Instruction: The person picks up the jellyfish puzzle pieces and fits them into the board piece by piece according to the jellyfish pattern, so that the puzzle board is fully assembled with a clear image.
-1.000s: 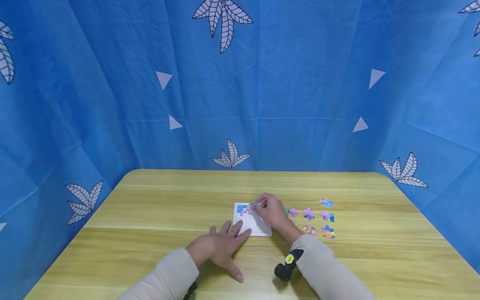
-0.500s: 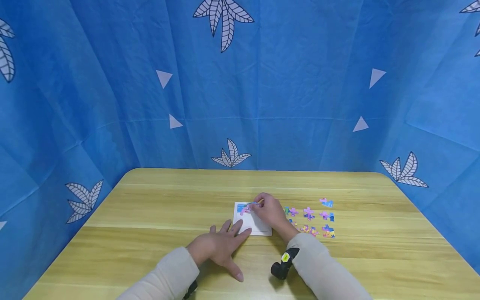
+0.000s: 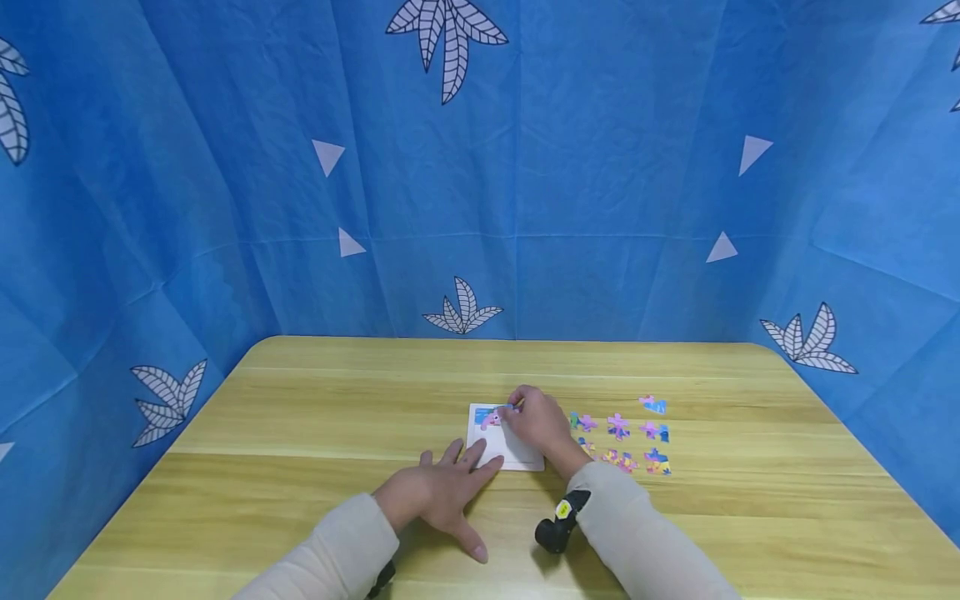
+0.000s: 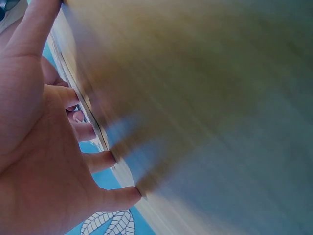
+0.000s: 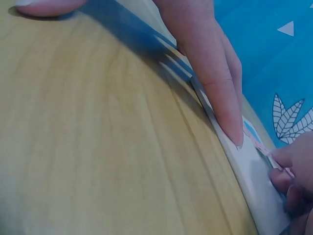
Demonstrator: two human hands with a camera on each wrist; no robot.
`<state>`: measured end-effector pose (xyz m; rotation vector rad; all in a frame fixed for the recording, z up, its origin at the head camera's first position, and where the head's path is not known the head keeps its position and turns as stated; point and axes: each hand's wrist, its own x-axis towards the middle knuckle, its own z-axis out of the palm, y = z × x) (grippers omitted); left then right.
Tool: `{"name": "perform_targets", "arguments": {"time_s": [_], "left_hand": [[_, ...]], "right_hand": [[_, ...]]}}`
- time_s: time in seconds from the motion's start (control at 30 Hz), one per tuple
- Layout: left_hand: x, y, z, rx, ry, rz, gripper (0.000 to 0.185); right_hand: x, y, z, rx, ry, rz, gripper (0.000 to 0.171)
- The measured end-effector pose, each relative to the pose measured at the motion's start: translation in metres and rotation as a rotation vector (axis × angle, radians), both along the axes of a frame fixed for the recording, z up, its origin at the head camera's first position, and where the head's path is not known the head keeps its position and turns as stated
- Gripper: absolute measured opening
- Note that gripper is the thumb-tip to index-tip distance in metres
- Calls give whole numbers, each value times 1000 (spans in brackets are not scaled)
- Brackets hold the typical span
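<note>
Near the frame centre, on the white board (image 3: 517,454) | my right hand (image 3: 542,423) is pinching a pink puzzle piece (image 3: 492,417) at the board's upper left corner | my left hand (image 3: 438,493) is lying flat, fingers straight, touching the lower left edge | loose pieces (image 3: 619,427) are waiting further right.

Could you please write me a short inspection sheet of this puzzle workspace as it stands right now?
Surface: wooden table, light grain, rounded far corners.
Job's things: white puzzle board with a few pieces laid at its far left corner; loose pieces in rows to its right.
Clutter: nothing seen.
Hands: left hand lies flat, fingertips on the board's near left edge; right hand pinches a piece at the board's far edge.
Cables: nothing seen; a black wrist camera sits under the right sleeve.
Surroundings: blue leaf-print cloth on three sides.
</note>
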<state>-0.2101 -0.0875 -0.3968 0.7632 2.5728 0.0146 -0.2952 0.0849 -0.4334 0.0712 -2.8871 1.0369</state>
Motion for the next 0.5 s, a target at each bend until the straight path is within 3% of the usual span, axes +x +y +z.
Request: {"name": "perform_targets", "arguments": {"time_s": [0.5], "left_hand": [[0, 0, -1, -11, 10, -2, 117]], "right_hand": [[-8, -1, 10, 58, -113, -3, 28]]}}
